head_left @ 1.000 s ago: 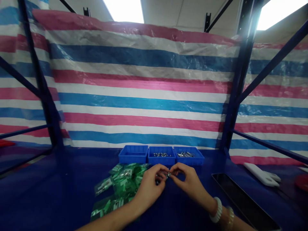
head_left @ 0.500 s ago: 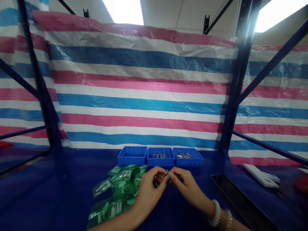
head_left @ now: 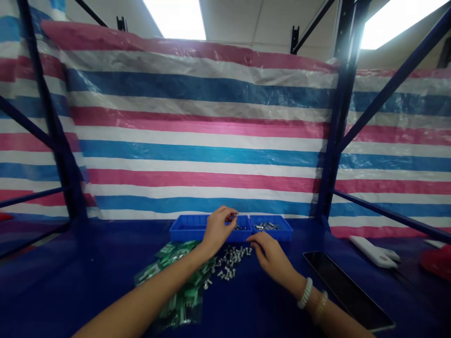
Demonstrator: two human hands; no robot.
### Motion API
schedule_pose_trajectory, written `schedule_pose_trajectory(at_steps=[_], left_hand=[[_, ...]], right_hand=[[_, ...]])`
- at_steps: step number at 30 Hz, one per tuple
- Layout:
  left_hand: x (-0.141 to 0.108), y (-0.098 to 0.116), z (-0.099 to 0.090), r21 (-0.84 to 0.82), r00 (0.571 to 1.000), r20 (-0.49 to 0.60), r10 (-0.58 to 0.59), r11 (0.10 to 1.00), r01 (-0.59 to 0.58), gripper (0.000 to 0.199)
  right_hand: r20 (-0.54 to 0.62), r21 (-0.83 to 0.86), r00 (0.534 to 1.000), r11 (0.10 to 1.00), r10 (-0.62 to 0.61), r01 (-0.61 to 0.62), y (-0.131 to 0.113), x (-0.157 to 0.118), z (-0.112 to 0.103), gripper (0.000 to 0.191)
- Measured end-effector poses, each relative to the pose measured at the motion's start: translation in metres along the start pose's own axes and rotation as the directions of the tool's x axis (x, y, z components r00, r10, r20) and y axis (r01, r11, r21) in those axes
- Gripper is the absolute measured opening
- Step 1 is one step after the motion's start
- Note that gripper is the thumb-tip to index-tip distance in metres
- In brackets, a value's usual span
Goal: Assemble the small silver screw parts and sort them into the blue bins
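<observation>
My left hand [head_left: 219,229] is raised over the middle blue bin [head_left: 245,232], its fingers pinched on a small metal part [head_left: 235,216]. Below it, a loose pile of small silvery metal parts [head_left: 229,263] lies on the blue table. My right hand [head_left: 265,249] rests to the right of that pile, just in front of the bins, its fingers bent; whether something is between them is too small to tell. Green-printed plastic packets [head_left: 183,300] lie under and beside my left forearm. The right blue bin [head_left: 287,235] holds metal cylinders [head_left: 267,226].
The left blue bin [head_left: 186,234] stands beside the middle one. A dark flat tablet-like device [head_left: 347,288] lies at the right, with a white object [head_left: 374,252] and a red object [head_left: 437,264] beyond it. Blue metal posts [head_left: 326,188] flank the striped sheet [head_left: 200,155].
My left hand has moved up and away from my right hand to the middle bin, uncovering the metal pile. The hands are now apart. The whole view has shifted slightly.
</observation>
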State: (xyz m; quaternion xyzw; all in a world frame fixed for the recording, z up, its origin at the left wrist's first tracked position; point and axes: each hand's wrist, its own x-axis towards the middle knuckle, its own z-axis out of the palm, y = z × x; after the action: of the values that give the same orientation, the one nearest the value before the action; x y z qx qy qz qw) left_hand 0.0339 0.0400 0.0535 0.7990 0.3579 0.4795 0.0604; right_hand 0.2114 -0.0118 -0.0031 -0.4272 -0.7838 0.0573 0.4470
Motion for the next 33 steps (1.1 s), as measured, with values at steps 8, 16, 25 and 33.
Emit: schedule_pose_trajectory(at_steps=[8,16,25,33], left_hand=[[-0.037,-0.002,-0.014,0.103,0.993,0.114,0.007,0.995,-0.019,0.030],[-0.068,0.010,-0.011,-0.033,0.969,0.228,-0.101,0.993,0.111,0.034],[-0.074,0.017,0.000,-0.268,0.901,0.315,-0.300,0.882,0.388,0.023],[-0.080,0.028,0.006,-0.466,0.925,0.196,-0.327,0.798,0.381,0.019]], right_hand=[[0.221,-0.228,0.969,0.972,0.110,-0.059,0.014,-0.004,0.009,0.015],[0.217,-0.096,0.967,0.989,0.133,-0.115,0.014,-0.003,0.016,0.015],[0.121,0.177,0.993,0.984,-0.006,-0.015,-0.034,-0.006,-0.001,0.014],[0.065,0.306,0.997,0.951,0.033,-0.051,-0.037,-0.010,0.005,0.023]])
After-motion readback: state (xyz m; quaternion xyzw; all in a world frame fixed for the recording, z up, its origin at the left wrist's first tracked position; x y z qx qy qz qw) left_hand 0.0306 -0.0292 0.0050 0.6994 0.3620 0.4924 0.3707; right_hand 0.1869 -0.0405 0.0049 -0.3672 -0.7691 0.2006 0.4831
